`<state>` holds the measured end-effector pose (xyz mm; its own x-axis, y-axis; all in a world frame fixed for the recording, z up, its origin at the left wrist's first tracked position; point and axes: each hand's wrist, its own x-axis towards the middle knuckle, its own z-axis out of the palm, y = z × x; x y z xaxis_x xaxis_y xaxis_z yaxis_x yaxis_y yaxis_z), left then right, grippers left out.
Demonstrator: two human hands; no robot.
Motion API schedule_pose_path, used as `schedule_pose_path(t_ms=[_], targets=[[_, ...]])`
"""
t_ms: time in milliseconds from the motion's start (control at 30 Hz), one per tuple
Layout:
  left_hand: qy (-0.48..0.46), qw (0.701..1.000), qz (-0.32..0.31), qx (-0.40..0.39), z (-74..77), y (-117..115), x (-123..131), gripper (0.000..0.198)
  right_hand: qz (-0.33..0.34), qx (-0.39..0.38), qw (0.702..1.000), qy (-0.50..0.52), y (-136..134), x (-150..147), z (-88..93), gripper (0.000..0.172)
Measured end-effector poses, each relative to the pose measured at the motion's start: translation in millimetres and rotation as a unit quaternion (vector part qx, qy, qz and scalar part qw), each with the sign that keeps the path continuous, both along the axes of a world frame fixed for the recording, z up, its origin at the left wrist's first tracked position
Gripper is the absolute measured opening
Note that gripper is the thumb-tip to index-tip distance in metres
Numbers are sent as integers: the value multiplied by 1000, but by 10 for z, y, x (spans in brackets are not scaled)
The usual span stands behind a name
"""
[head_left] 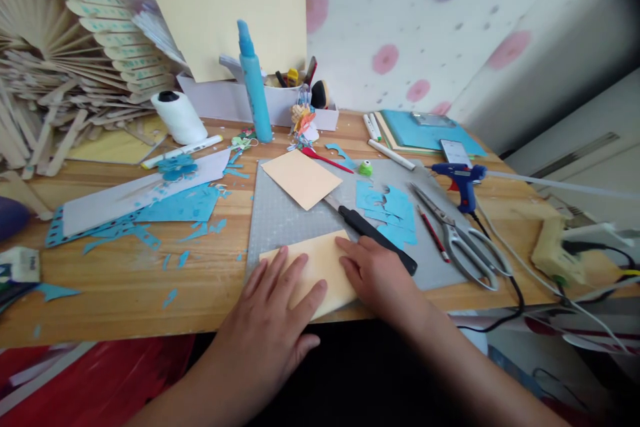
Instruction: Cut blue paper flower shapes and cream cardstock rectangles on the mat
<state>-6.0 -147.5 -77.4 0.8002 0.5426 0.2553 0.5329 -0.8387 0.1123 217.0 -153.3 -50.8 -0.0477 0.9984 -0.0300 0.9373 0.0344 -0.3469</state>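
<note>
A cream sheet of paper (325,267), perhaps folded, lies at the near edge of the grey cutting mat (270,213). My left hand (280,300) rests flat on its left part with the fingers spread. At the paper's right edge my right hand (375,273) presses with bent fingers held close together; the thumb is hidden. Just beyond that hand is a black-handled utility knife (375,230), its blade partly under a second cream paper piece (303,177). Cut blue paper pieces (390,210) lie right of the knife.
Large scissors (460,240), a red pencil (433,233) and a blue glue gun (463,180) with its cord are at right. A blue bottle (256,93) and a thread spool (180,118) stand at the back. Blue scraps (145,233) and wooden sticks (45,120) occupy the left.
</note>
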Motion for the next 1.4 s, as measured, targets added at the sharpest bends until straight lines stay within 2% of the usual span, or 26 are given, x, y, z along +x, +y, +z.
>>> schedule_pose_path(t_ms=[267, 600, 700, 1167, 1400], targets=[[-1, 1000, 14, 13, -80, 1, 5, 67, 3, -24, 1000, -16, 2, 0, 15, 42], [51, 998, 14, 13, 77, 0, 41, 71, -4, -25, 999, -36, 13, -18, 35, 41], [55, 998, 16, -1, 77, -7, 40, 65, -8, -18, 999, -37, 11, -20, 28, 40], [75, 997, 26, -14, 79, -37, 57, 65, -19, 43, 998, -37, -79, -52, -26, 35], [66, 997, 35, -21, 84, -41, 46, 64, 0, 45, 997, -56, -51, -46, -41, 34]])
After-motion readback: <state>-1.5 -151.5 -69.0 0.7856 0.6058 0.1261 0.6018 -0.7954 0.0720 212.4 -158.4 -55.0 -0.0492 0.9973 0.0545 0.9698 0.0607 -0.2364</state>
